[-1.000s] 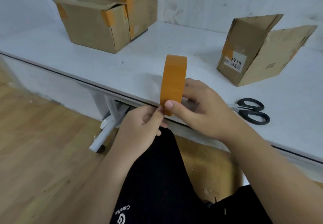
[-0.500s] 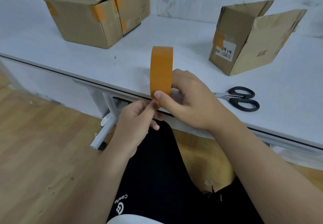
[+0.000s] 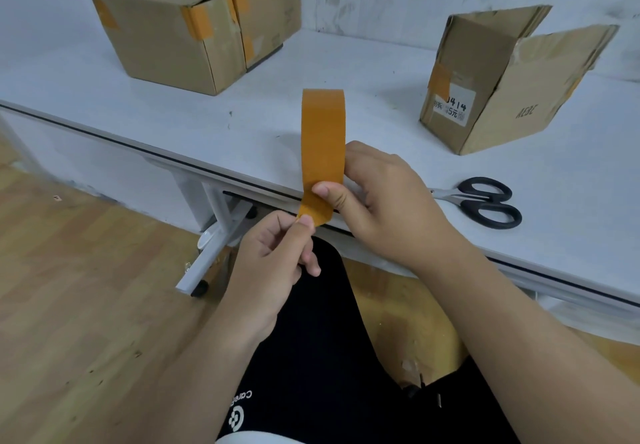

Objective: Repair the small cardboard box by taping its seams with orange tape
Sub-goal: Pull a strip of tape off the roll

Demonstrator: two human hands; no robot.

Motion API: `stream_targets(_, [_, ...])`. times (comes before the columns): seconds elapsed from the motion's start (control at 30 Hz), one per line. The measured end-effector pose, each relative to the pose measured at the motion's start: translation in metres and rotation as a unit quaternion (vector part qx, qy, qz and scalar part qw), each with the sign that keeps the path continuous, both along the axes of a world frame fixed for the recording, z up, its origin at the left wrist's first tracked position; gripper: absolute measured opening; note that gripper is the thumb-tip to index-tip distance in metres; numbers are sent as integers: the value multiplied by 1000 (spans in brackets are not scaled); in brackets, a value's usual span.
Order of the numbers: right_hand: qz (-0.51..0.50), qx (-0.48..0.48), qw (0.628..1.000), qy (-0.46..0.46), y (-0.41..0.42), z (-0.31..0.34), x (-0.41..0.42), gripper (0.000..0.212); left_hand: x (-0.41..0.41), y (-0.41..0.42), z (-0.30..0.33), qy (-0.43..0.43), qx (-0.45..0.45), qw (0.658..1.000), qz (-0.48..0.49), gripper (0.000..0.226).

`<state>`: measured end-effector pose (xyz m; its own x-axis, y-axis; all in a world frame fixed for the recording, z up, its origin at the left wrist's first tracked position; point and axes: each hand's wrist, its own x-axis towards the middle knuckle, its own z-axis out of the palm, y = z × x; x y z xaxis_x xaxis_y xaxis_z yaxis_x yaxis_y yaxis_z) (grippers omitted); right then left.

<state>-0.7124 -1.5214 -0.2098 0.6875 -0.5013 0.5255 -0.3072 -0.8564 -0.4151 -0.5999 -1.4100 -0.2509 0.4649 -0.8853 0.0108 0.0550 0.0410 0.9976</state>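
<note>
I hold an orange tape roll [image 3: 323, 135] edge-on at the table's front edge. My right hand [image 3: 384, 201] grips the roll, thumb pressed on its outer face. My left hand [image 3: 277, 256] pinches the free end of the tape [image 3: 313, 211], a short strip peeled off the roll's lower part. The small cardboard box [image 3: 498, 93] lies on its side at the right of the table, flaps open, with a patch of orange tape and a white label on its near face.
Black-handled scissors [image 3: 485, 201] lie on the white table [image 3: 242, 124] right of my right hand. Two larger taped cardboard boxes [image 3: 166, 34] stand at the back left. Below the table edge are a white table leg [image 3: 214, 235], wooden floor and my black-clad legs.
My left hand has pulled the tape's end a little down and away from the roll, so a short peeled strip now shows. The roll stays in my right hand.
</note>
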Motion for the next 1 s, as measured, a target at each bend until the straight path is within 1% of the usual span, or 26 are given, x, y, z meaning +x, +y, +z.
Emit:
stream_targets(0.1, [-20,-5,1000,7,0,0,1,42,-4,9,-6,24,-9,1000,-11,29])
stream_targets(0.23, [-30,-1,999,22,1,0,2,44,-4,23,-10,26,-42,999,-12,30])
stream_targets(0.3, [-39,-3,999,25,2,0,2,46,-4,27,-14,14,-41,999,-10,30])
stream_targets(0.37, [-43,-2,999,24,2,0,2,44,-4,28,-19,20,-26,999,0,26])
stream_targets(0.47, [-46,23,999,15,2,1,2,40,-6,21,-24,32,-5,999,1,22])
stream_targets(0.53, [-59,42,997,6,4,2,1,39,-10,15,-27,63,-7,998,3,22])
stream_targets(0.63, [-66,71,995,-15,7,4,0,32,-15,10,-33,85,-10,996,14,27])
stream_targets(0.7, [-68,61,996,-10,9,5,0,33,-17,8,-36,87,-6,996,23,32])
stream_targets(0.8, [-67,40,997,7,8,5,0,39,-16,4,-39,97,-9,995,29,32])
stream_targets(1.0, [-62,14,998,10,6,4,0,29,-8,7,-41,97,-13,995,21,31])
